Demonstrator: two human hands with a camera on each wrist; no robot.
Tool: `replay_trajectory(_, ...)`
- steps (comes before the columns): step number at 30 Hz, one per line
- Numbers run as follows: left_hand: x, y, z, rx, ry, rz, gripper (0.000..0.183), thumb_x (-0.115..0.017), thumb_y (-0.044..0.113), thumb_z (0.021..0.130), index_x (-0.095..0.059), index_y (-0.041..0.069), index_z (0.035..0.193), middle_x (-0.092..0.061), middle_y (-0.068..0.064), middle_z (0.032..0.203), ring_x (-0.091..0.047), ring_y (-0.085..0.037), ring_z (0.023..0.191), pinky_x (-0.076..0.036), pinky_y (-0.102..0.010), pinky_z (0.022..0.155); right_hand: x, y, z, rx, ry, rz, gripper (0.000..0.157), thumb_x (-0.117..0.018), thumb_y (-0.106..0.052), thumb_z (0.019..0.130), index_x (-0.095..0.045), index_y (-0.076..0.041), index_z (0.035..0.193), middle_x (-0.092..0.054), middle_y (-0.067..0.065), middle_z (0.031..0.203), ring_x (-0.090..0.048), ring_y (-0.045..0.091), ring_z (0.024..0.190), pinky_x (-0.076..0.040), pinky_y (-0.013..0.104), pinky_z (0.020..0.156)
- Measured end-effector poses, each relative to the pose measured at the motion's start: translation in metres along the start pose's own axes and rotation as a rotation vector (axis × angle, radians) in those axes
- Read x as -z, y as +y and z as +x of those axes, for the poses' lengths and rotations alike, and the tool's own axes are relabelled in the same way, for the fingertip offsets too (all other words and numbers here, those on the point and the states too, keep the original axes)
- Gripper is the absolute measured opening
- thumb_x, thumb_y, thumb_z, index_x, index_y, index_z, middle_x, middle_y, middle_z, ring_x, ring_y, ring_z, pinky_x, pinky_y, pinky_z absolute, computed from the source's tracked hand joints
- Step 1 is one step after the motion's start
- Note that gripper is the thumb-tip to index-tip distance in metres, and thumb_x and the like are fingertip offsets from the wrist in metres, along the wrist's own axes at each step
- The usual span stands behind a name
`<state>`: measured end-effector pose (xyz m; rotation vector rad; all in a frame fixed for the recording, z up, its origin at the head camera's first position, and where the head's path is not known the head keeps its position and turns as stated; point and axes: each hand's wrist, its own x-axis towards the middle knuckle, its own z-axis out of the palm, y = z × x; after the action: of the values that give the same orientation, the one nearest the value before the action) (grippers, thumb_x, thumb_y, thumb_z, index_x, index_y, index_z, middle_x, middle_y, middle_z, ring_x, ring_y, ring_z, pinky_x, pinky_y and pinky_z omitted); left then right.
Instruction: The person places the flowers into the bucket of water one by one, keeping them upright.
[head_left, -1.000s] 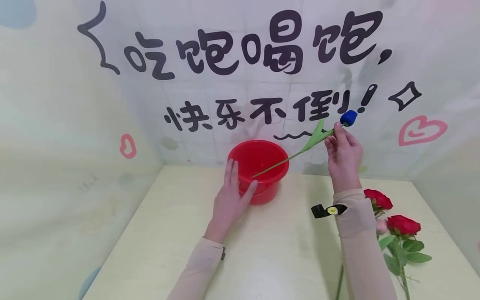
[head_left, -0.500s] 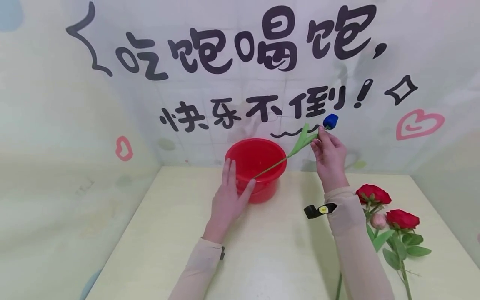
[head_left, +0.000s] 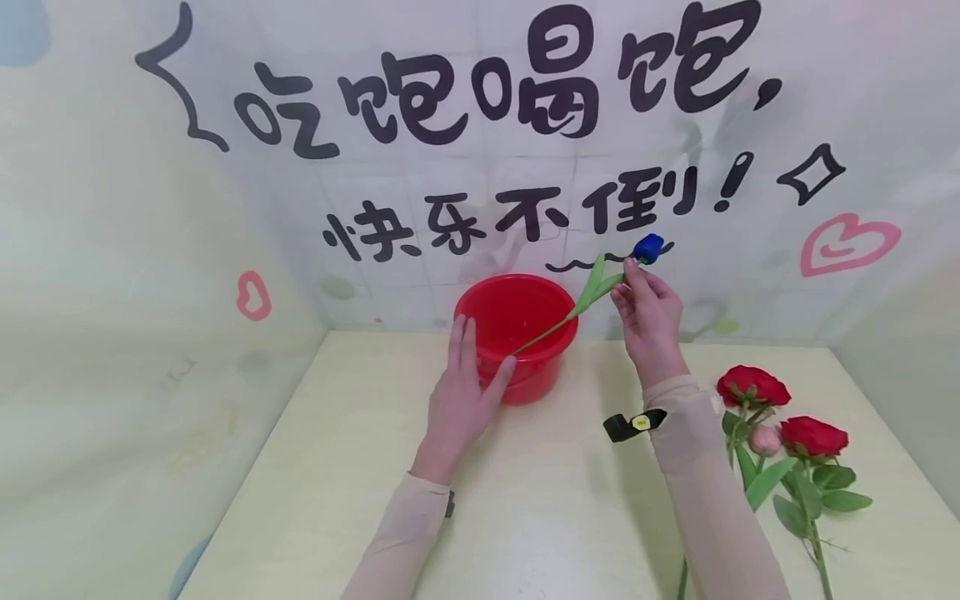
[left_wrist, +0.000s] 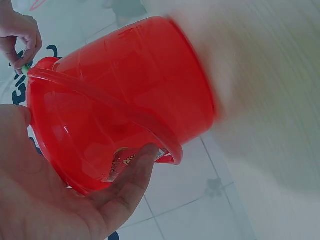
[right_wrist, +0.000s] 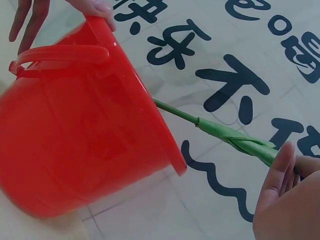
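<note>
A blue artificial tulip slants down to the left, its stem reaching over the rim into a red bucket. Just below the bloom, my right hand pinches the stem between thumb and fingers. The right wrist view shows the green stem entering the bucket's mouth. My left hand rests on the bucket's near left side, its thumb at the rim and its fingers spread and fairly straight. In the left wrist view, those fingers lie on the outer wall beside the handle. The stem's lower end is hidden inside.
To the right on the pale table lie two red roses and a pink bud with leafy stems, partly beside my right forearm. A wall with black lettering stands close behind the bucket.
My right hand has moved left and slightly down with the tulip, bringing the bloom closer to the bucket. My left hand has stayed at the bucket's side.
</note>
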<state>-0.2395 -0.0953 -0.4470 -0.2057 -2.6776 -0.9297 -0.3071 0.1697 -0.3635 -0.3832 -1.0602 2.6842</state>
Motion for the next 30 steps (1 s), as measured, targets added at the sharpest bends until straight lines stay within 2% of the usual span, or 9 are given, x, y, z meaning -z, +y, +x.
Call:
replay_trajectory(5,0.001,0.0,-0.001,0.003,-0.004,0.006,0.099,-0.068,0.055,0.098,-0.013,0.017,0.171,-0.016,0.0,0.175,-0.068,-0.03,0.113,-0.062,-0.048,0.09,0.002,0.009,0.0,-0.01,0.01,-0.01,0.015,-0.083,-0.011,0.092,-0.073,-0.003,0.099,-0.068,0.005,0.084,-0.065,0.013,0.067,-0.06,0.019,0.067)
replay_trajectory(11,0.0,0.0,-0.001,-0.002,0.0,0.008,0.099,-0.068,0.055,0.098,-0.013,0.017,0.171,-0.017,0.0,0.175,-0.068,-0.031,0.115,-0.062,-0.048,0.09,0.003,0.017,0.002,-0.029,0.022,-0.081,0.019,-0.084,-0.016,0.092,-0.073,-0.005,0.102,-0.065,0.004,0.092,-0.063,0.012,0.069,-0.059,0.018,0.067)
replay_trajectory(16,-0.001,-0.001,0.0,-0.007,0.009,0.003,0.099,-0.068,0.056,0.098,-0.012,0.018,0.171,-0.017,0.0,0.175,-0.069,-0.03,0.11,-0.063,-0.047,0.089,0.0,0.023,0.001,-0.03,0.02,-0.114,0.019,-0.085,-0.017,0.091,-0.072,-0.006,0.099,-0.065,0.002,0.087,-0.061,0.01,0.066,-0.056,0.017,0.061)
replay_trajectory(23,-0.004,-0.004,0.001,-0.005,-0.005,-0.069,0.104,-0.07,0.056,0.097,-0.006,0.021,0.171,-0.013,0.003,0.174,-0.065,-0.029,0.122,-0.062,-0.045,0.092,0.002,0.033,0.0,-0.044,0.017,-0.133,0.02,-0.084,-0.017,0.092,-0.069,-0.005,0.099,-0.066,0.001,0.084,-0.06,0.01,0.065,-0.054,0.016,0.06)
replay_trajectory(30,-0.003,-0.003,0.0,0.006,-0.019,-0.09,0.106,-0.071,0.055,0.096,-0.004,0.022,0.171,-0.014,0.004,0.174,-0.062,-0.03,0.128,-0.061,-0.046,0.093,0.005,0.041,0.001,-0.052,0.014,-0.155,0.024,-0.084,-0.021,0.093,-0.068,-0.006,0.103,-0.066,0.001,0.085,-0.059,0.01,0.066,-0.054,0.016,0.062)
